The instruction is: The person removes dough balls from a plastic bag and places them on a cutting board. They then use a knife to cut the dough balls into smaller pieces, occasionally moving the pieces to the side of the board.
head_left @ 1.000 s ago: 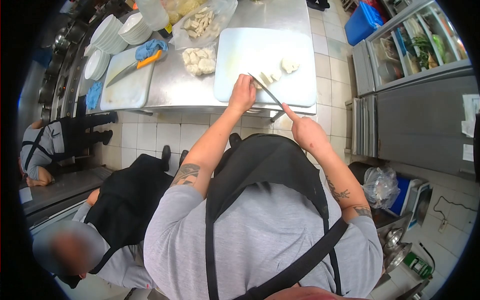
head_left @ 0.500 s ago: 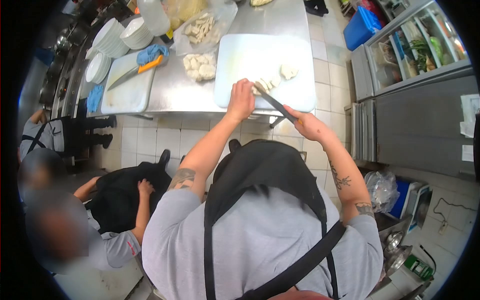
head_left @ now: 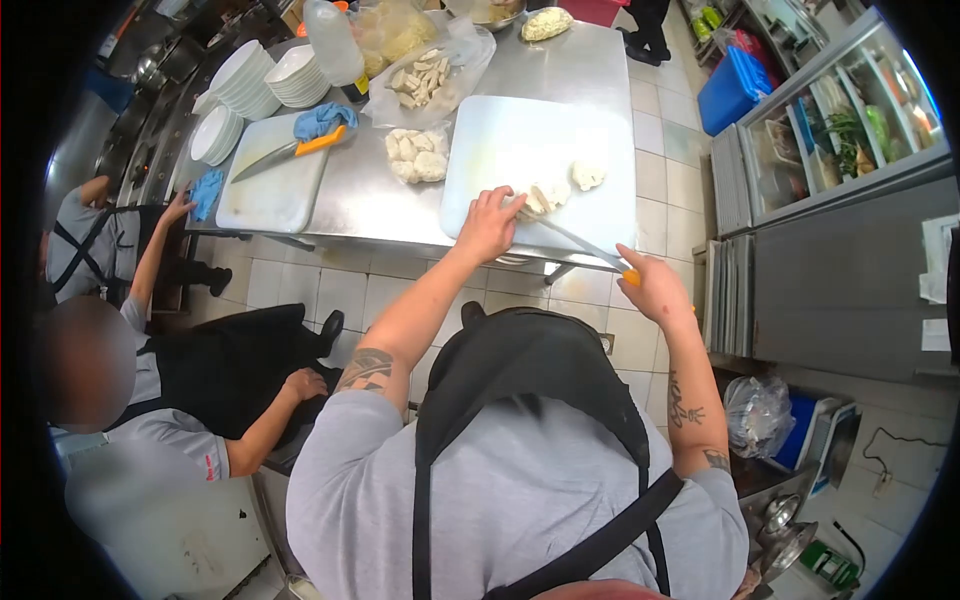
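Observation:
On the white cutting board point(head_left: 490, 140), my left hand point(head_left: 488, 225) has its fingertips bent against pale, whitish food pieces point(head_left: 548, 195), whose kind I cannot make out. My right hand point(head_left: 657, 288) is wrapped round the yellow handle of a knife point(head_left: 583, 243). The blade slants up and left over the board's near edge, its tip by my left fingertips and the cut pieces. A separate pale lump point(head_left: 588, 175) lies just right of the pieces, touched by neither hand.
Left of my board are a bag of pale lumps point(head_left: 416, 155), an open bag of strips point(head_left: 422, 80) and a second board point(head_left: 270, 205) with a yellow-handled knife point(head_left: 290, 150). Stacked bowls point(head_left: 245, 85) stand behind. A co-worker's hand point(head_left: 178, 207) touches a blue cloth point(head_left: 206, 194).
My right hand has drawn back toward me and to the right with the knife. The view has shifted slightly. The co-worker at left has stretched an arm out to the blue cloth.

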`<act>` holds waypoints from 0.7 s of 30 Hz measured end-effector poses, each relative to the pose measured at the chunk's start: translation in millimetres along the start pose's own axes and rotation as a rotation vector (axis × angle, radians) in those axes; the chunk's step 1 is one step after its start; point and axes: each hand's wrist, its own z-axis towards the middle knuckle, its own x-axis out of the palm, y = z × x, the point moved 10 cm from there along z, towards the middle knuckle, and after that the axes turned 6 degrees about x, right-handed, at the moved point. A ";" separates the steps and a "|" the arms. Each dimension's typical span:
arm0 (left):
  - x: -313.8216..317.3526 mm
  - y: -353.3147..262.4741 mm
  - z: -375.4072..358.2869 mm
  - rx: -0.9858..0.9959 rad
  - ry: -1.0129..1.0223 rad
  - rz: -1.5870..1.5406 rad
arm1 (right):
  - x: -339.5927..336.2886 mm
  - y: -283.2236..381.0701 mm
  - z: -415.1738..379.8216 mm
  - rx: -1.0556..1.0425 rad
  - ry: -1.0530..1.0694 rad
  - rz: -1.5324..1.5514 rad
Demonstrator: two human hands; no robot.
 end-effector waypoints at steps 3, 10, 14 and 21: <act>-8.3 12.4 -11.7 -0.157 -0.209 -0.136 | 5.2 -12.3 -11.4 -0.054 -0.071 0.246; 33.2 -12.2 20.6 -0.400 -0.292 -0.358 | 52.5 -50.5 -29.0 0.167 -0.037 0.606; 48.6 -27.7 65.2 -0.334 0.042 0.112 | 50.4 -51.0 -32.4 0.250 -0.030 0.768; 55.0 0.7 65.9 -0.146 0.071 0.119 | 52.1 -54.6 -40.7 0.258 -0.033 0.963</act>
